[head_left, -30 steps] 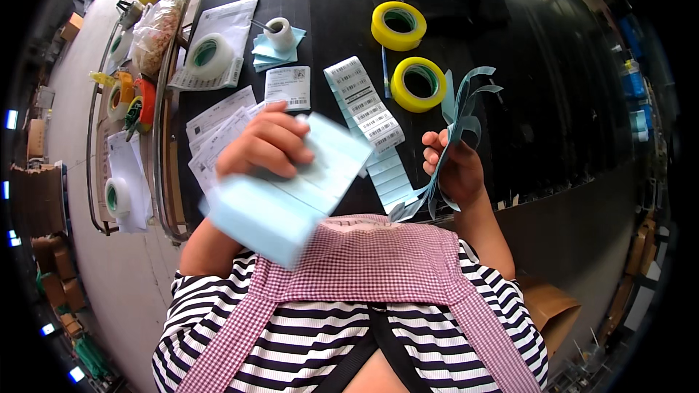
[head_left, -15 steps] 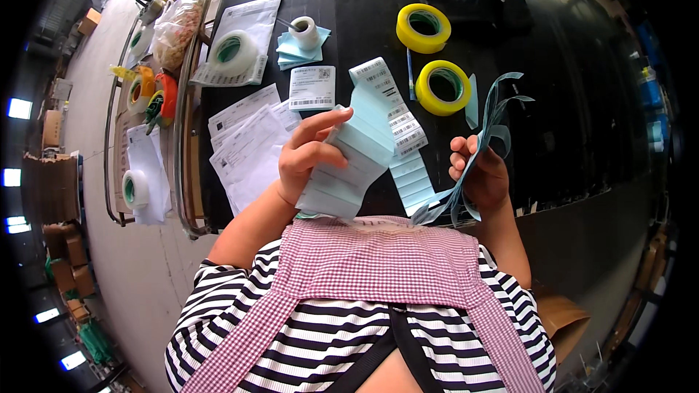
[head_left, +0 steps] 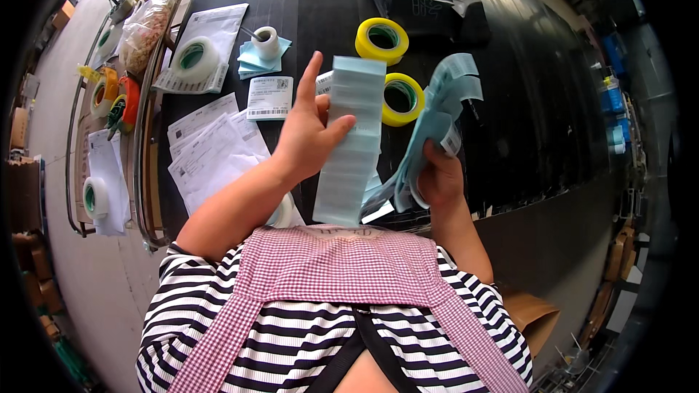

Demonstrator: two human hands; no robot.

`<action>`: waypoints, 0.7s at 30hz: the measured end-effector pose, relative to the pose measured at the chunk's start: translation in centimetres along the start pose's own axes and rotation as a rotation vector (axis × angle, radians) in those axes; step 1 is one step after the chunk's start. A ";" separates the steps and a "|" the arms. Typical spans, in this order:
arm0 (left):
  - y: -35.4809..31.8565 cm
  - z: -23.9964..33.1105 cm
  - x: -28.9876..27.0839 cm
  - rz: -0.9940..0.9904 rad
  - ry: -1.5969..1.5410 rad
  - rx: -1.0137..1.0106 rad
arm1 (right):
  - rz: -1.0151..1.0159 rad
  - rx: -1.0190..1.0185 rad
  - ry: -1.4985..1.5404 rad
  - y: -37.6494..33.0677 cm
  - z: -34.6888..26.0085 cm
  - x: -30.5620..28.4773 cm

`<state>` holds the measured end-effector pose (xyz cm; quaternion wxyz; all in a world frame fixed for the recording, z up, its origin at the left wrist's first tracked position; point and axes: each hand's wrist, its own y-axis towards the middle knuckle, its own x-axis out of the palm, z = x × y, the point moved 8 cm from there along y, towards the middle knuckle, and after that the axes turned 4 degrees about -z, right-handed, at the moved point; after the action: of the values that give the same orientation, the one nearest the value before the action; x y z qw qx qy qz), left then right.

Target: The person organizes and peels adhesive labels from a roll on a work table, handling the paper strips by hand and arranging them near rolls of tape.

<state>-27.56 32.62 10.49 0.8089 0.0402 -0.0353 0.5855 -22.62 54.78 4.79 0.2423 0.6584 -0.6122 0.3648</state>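
Observation:
My left hand [head_left: 297, 138] pinches a long pale-blue strip of labels [head_left: 348, 164] by its left edge, thumb across its face and index finger stretched upward. The strip has crosswise folds and hangs in front of my chest, its blank side showing. In my right hand [head_left: 442, 178] is a looped, fan-folded bundle of the same blue label strip [head_left: 437, 105], with some printing visible on it. A slack length runs from the bundle toward the left strip. Behind the left strip, a printed part of the strip is mostly hidden.
Two yellow tape rolls [head_left: 382, 41] lie on the black table [head_left: 539, 131], near a black plastic package [head_left: 422, 0]. To the left are printed sheets [head_left: 218, 156], a white label [head_left: 270, 98], a clear tape roll [head_left: 195, 60] and a metal-railed cart [head_left: 138, 175].
The strip in my left hand has straightened from a bent, folded shape, and my index finger has stretched out. The right-hand bundle has turned to show its faces. The whole view has shifted.

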 end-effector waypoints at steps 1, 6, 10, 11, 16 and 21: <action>0.2 -1.1 0.0 0.027 0.101 -0.024 | -0.003 0.001 -0.001 0.1 0.4 0.3; 0.7 -6.4 2.2 -0.151 0.252 -0.199 | 0.153 -0.054 -0.201 0.1 1.4 -1.3; -0.2 -7.2 3.6 -0.200 -0.192 -0.298 | 0.147 -0.157 -0.365 0.1 1.4 -1.6; -0.2 -6.9 3.4 -0.172 -0.114 -0.259 | 0.143 -0.183 -0.409 0.0 1.2 -1.5; -0.4 -8.5 2.6 -0.142 -0.204 -0.354 | 0.154 -0.133 -0.342 -0.4 1.7 -0.8; -1.1 -9.2 2.7 -0.079 -0.455 -0.429 | 0.155 -0.067 -0.260 -0.4 2.0 -1.2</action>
<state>-25.60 35.79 1.62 0.7926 0.0001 -0.3363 0.5086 -21.88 54.03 2.66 0.1539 0.6425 -0.6992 0.2733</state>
